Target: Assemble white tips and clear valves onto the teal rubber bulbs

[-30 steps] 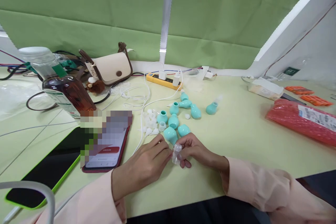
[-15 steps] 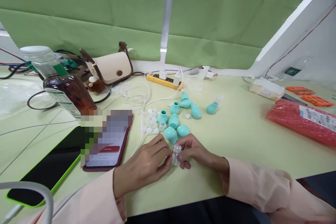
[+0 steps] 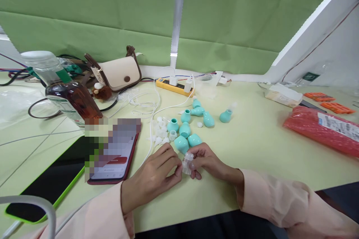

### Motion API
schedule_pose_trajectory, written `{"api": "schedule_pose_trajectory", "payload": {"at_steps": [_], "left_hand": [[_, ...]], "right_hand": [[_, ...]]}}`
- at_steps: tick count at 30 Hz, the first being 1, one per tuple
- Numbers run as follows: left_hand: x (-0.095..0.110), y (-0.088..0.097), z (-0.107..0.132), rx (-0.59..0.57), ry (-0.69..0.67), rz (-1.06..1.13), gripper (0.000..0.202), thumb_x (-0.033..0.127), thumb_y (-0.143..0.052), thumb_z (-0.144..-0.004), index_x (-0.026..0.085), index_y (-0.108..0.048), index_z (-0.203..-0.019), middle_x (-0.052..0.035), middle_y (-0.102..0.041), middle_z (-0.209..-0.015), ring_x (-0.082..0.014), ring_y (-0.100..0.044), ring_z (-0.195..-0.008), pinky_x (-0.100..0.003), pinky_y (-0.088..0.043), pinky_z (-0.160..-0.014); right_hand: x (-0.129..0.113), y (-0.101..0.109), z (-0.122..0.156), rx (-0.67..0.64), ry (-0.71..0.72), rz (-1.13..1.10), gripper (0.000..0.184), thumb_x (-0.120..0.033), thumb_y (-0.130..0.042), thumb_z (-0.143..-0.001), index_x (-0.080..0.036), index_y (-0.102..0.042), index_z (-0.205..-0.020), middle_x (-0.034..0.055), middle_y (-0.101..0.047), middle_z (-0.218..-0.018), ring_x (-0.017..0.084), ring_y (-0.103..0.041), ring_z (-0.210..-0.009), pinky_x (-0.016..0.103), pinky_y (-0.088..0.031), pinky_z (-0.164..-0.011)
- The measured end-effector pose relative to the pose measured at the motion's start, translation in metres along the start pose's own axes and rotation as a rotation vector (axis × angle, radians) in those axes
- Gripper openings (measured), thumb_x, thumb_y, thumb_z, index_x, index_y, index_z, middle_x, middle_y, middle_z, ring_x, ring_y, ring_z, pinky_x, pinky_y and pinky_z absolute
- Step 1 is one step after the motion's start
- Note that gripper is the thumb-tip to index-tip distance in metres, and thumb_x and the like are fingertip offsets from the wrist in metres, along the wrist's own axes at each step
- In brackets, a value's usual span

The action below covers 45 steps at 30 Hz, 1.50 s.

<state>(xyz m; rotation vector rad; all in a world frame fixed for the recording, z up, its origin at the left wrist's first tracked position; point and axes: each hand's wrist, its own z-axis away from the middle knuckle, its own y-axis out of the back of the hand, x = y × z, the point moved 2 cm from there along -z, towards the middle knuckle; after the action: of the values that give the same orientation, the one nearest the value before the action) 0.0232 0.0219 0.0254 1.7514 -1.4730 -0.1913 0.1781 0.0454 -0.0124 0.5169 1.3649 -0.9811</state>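
Near the front of the table, my right hand (image 3: 206, 160) grips a small clear plastic nozzle (image 3: 187, 164) between thumb and fingers. The pinched fingertips of my left hand (image 3: 158, 170) meet the nozzle's left edge; whether a smaller piece is between them is hidden. Just beyond my hands lie several turquoise squeeze bulbs (image 3: 184, 129), some with open necks. One turquoise bulb with a clear tip (image 3: 225, 115) stands apart to the right. Several small white translucent caps (image 3: 160, 130) are piled left of the bulbs, with a clear collar piece (image 3: 172, 135) beside them.
To the left are a red-cased phone (image 3: 116, 157), a green-cased phone (image 3: 50, 179) and a bottle of dark liquid (image 3: 73, 99). A cream handbag (image 3: 120, 73), yellow power strip (image 3: 174, 87) and white cables lie behind. At right is a red wrapped package (image 3: 319, 127).
The clear nozzle has tilted and shifted slightly left between my fingers. My hands stay in nearly the same place, and the bulbs and caps lie as before.
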Motion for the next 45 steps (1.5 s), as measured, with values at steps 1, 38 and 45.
{"api": "schedule_pose_trajectory", "payload": {"at_steps": [1,38,45], "left_hand": [[0.001,0.002,-0.001,0.007,0.018,0.018,0.011,0.002,-0.05,-0.074,0.012,-0.052,-0.074,-0.0053,-0.055,-0.064,-0.0153,-0.045,-0.066,-0.029,-0.042,-0.058],[-0.004,-0.008,0.009,0.035,-0.047,-0.189,0.013,0.002,-0.053,-0.073,0.012,-0.052,-0.082,-0.0041,-0.058,-0.069,-0.0146,-0.049,-0.068,-0.029,-0.046,-0.061],[0.0,-0.005,0.007,0.152,0.048,-0.032,0.019,-0.001,-0.053,-0.072,0.013,-0.051,-0.085,-0.0059,-0.059,-0.077,-0.015,-0.051,-0.075,-0.03,-0.046,-0.067]], "right_hand": [[0.0,0.001,0.0,0.003,0.006,0.002,0.007,-0.011,-0.053,-0.056,-0.01,-0.06,-0.053,0.0,-0.057,-0.043,0.007,-0.047,-0.032,0.016,-0.036,-0.032],[-0.011,-0.003,0.004,0.081,0.066,0.057,0.007,-0.017,-0.061,-0.054,-0.01,-0.061,-0.054,-0.0004,-0.056,-0.043,0.007,-0.045,-0.034,0.019,-0.037,-0.035],[-0.008,-0.001,0.005,0.092,0.131,0.028,0.01,-0.019,-0.063,-0.058,-0.01,-0.06,-0.055,0.0005,-0.057,-0.045,0.007,-0.046,-0.035,0.019,-0.037,-0.036]]}}
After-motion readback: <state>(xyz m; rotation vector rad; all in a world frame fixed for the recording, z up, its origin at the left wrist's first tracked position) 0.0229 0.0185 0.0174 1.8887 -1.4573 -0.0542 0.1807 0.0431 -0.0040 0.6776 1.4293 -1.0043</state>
